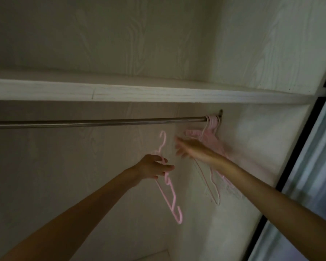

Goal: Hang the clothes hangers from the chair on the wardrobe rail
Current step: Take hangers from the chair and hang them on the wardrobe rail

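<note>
The left hand (152,166) grips 1 pink hanger (167,185), its hook pointing up just below the rail (102,123). The right hand (192,149), fingers spread and blurred, holds nothing beside the hung hangers (212,129) at the rail's right end.

two bare forearms, no sleeves, left grip (152,166) and right grip (191,148) ungloved.

A metal rail (102,123) runs across the white wardrobe just under a white wood-grain shelf (139,93), ending at a bracket (221,112) on the right side wall. A bunch of pink hangers (212,129) hangs by its hooks at the rail's far right end, against that wall.
</note>
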Motion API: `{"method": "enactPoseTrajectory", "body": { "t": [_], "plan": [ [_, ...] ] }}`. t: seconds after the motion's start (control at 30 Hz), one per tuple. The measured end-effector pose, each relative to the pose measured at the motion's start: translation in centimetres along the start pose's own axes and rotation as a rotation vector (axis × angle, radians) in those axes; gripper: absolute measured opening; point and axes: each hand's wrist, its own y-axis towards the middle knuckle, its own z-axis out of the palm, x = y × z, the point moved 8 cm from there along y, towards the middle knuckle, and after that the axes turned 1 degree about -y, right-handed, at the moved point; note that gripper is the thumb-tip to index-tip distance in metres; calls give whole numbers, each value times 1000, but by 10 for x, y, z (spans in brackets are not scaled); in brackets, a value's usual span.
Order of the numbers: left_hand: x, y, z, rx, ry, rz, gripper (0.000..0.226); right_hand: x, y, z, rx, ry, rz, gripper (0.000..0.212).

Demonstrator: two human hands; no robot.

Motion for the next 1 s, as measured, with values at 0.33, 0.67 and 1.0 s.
{"method": "enactPoseTrajectory", "body": {
  "t": [0.33,0.67,1.0],
  "plan": [
    [-71,-15,32,-262,765,486,41,-36,-25,-30,-288,157,67,21],
    [-55,20,-61,-669,1229,318,69,-15,-12,-74,-433,-310,40,37],
    [-66,18,-62,-704,1185,351,53,-9,46,-42,-438,-373,86,36]
  ]
}}
